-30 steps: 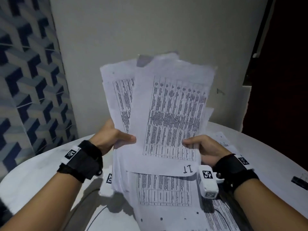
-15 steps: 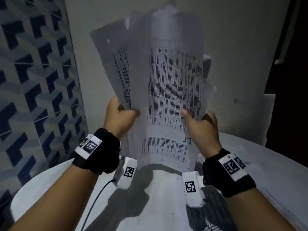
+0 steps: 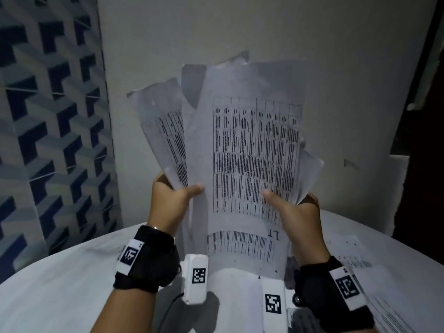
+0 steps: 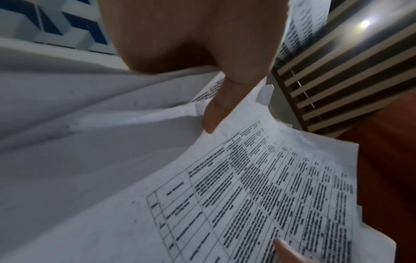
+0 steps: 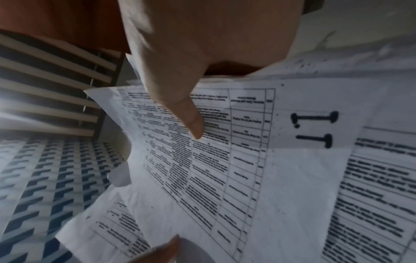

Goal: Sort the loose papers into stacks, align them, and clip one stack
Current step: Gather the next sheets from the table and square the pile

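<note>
I hold an uneven stack of printed papers [image 3: 242,145] upright above the round white table [image 3: 60,284]. The sheets carry tables of text, and their top edges are staggered. My left hand [image 3: 173,198] grips the stack's left side, thumb across the front. My right hand [image 3: 290,207] grips the right side, thumb on the front sheet. In the left wrist view the left thumb [image 4: 225,106] presses on the papers [image 4: 258,195]. In the right wrist view the right thumb [image 5: 186,117] lies on the front sheet [image 5: 225,160], beside a handwritten number. The stack's lower edge hangs just over the tabletop.
More printed sheets [image 3: 374,280] lie on the table at the right, under my right forearm. A plain wall [image 3: 264,32] stands right behind the table, and a blue patterned panel [image 3: 48,116] is at the left. A thin cable [image 3: 168,308] runs along the table under my left wrist.
Both hands raised the stack off the sheets on the table, then lowered it slightly. The papers now stand upright instead of leaning towards me.
</note>
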Demonstrator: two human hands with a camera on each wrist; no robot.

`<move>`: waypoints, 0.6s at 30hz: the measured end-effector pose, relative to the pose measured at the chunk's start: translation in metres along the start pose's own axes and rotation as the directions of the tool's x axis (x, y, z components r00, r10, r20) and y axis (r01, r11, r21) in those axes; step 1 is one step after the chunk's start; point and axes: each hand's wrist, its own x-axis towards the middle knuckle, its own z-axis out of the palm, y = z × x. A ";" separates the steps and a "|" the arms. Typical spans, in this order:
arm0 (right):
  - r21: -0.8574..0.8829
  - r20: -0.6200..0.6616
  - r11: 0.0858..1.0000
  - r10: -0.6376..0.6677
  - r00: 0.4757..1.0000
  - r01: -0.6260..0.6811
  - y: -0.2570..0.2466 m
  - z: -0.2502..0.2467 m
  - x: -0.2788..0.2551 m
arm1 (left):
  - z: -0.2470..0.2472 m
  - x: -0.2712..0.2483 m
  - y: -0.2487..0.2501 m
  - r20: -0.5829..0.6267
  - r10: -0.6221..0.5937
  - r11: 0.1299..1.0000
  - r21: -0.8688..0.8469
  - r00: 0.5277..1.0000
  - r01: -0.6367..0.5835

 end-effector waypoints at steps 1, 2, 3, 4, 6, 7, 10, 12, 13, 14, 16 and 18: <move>0.013 0.008 1.000 0.013 1.000 -0.013 0.000 -0.001 0.000 | 0.000 0.000 -0.003 0.005 -0.003 1.000 -0.004 1.000 0.003; 0.017 0.017 0.999 0.028 0.999 -0.028 0.002 -0.001 0.001 | 0.000 -0.001 -0.007 0.005 -0.006 1.000 -0.005 1.000 0.006; 0.010 0.018 0.999 0.041 0.999 -0.041 0.002 -0.002 0.001 | 0.000 -0.002 -0.008 0.011 -0.004 1.000 -0.011 1.000 0.004; 0.005 0.023 0.999 0.046 0.999 -0.046 0.003 -0.002 0.003 | 0.001 -0.001 -0.008 0.020 -0.007 1.000 -0.027 1.000 0.007; -0.007 0.008 0.999 0.051 0.999 -0.051 0.005 -0.003 0.007 | -0.001 0.000 -0.006 0.046 0.006 0.998 -0.058 0.999 -0.004; -0.003 -0.012 0.999 0.052 0.999 -0.052 0.003 -0.004 0.007 | -0.001 0.001 -0.004 0.058 0.026 0.997 -0.076 0.998 -0.022; -0.001 -0.028 0.998 0.057 0.998 -0.057 0.003 -0.007 0.008 | 0.002 0.004 -0.002 0.047 0.063 0.987 -0.151 0.997 -0.055; -0.003 -0.016 0.998 0.069 0.998 -0.069 0.002 -0.009 0.008 | 0.006 0.008 -0.005 0.019 0.047 0.976 -0.214 0.999 -0.042; -0.006 -0.010 0.997 0.074 0.997 -0.074 0.004 -0.011 0.009 | 0.007 0.009 -0.004 -0.008 0.033 0.968 -0.248 0.999 -0.034; -0.010 -0.011 0.997 0.082 0.997 -0.082 0.003 -0.012 0.010 | 0.008 0.011 -0.005 -0.037 0.015 0.962 -0.274 0.999 -0.025; -0.016 -0.015 0.996 0.091 0.996 -0.091 0.002 -0.013 0.011 | 0.008 0.016 -0.009 -0.089 -0.036 0.957 -0.289 0.995 0.009; -0.016 -0.014 0.994 0.108 0.994 -0.108 0.006 -0.016 0.015 | 0.010 0.018 -0.010 -0.116 -0.052 0.962 -0.274 0.992 0.018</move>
